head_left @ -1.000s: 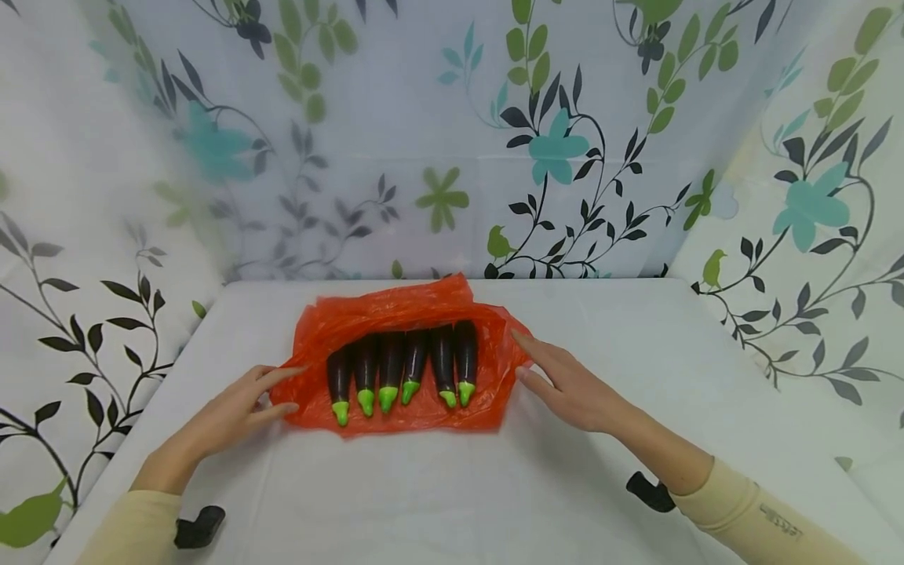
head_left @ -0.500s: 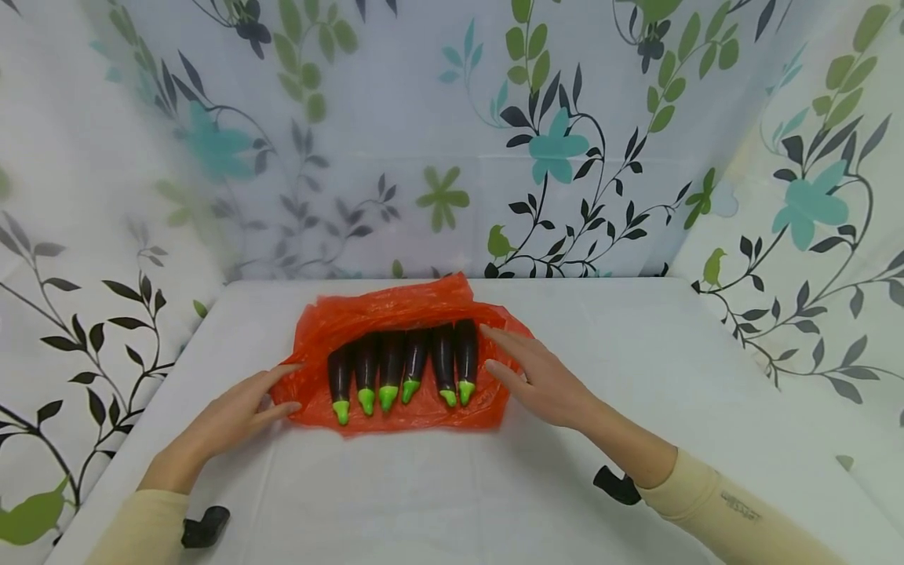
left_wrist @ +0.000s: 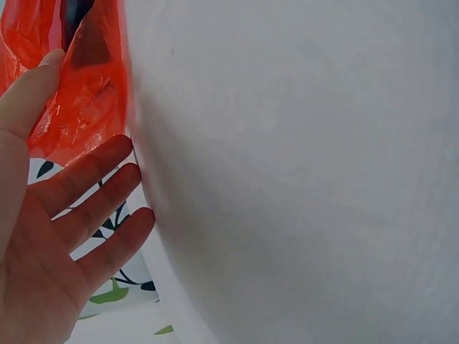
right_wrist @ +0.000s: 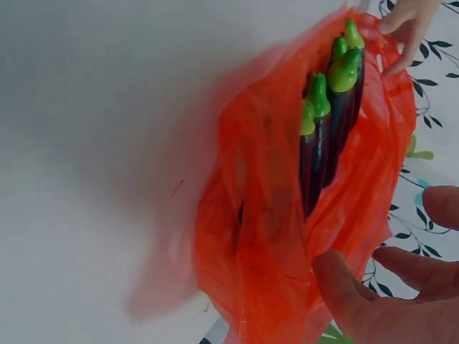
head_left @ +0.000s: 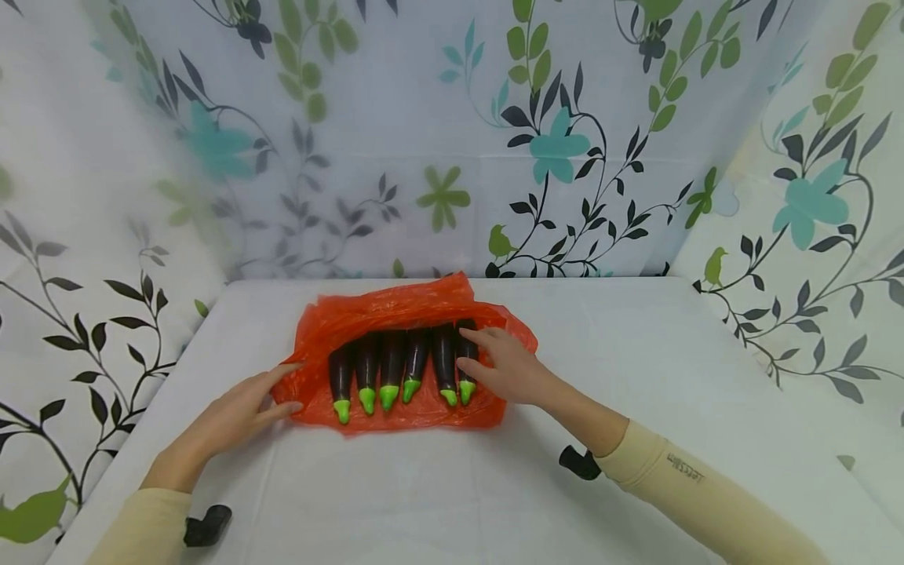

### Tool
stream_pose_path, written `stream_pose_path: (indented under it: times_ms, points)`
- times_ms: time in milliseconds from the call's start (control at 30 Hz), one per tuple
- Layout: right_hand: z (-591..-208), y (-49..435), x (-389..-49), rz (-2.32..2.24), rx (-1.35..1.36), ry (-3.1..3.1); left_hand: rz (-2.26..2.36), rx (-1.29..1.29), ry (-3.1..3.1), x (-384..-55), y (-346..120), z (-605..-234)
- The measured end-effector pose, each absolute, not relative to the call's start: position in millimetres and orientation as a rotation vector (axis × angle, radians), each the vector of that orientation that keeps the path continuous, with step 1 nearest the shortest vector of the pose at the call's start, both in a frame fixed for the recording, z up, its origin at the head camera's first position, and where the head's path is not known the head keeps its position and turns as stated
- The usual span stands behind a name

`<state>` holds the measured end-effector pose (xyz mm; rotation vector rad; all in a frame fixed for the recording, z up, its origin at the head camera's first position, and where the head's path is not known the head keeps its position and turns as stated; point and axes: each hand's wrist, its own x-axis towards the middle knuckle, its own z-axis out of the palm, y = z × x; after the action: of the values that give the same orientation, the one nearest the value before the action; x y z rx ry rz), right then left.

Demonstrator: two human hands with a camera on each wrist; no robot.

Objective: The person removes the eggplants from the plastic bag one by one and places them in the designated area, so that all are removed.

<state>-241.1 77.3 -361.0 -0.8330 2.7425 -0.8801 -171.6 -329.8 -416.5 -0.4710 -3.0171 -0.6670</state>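
Observation:
An orange-red plastic bag (head_left: 395,304) lies on the table, its mouth facing me. Several dark eggplants (head_left: 417,351) with bright green stems lie side by side in the opening. My left hand (head_left: 236,410) is at the bag's left edge. In the left wrist view its fingers (left_wrist: 111,240) are straight and spread, and the thumb rests against the bag's edge. My right hand (head_left: 514,370) reaches over the bag's right side, thumb and fingers apart and relaxed, overlapping the rightmost eggplant (head_left: 466,391). The right wrist view shows nothing between its fingers.
A white table (head_left: 424,502) spreads under the bag. Patterned curtains (head_left: 388,141) with leaves and flowers hang behind and on both sides. Black objects show by the left forearm (head_left: 208,527) and the right forearm (head_left: 603,443).
My right hand has moved left from the bag's right edge to over the rightmost eggplant. The left hand stays nearly still, and the bag and eggplants look the same.

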Motion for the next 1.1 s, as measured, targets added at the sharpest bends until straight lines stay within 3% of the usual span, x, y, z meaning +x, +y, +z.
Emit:
stream_pose_path:
  times_ms: [1100]
  points:
    - [-389.3,63.8,-263.5,-0.364,-0.737,2.698,-0.676,-0.385,-3.079,-170.8,-326.9,-410.8]
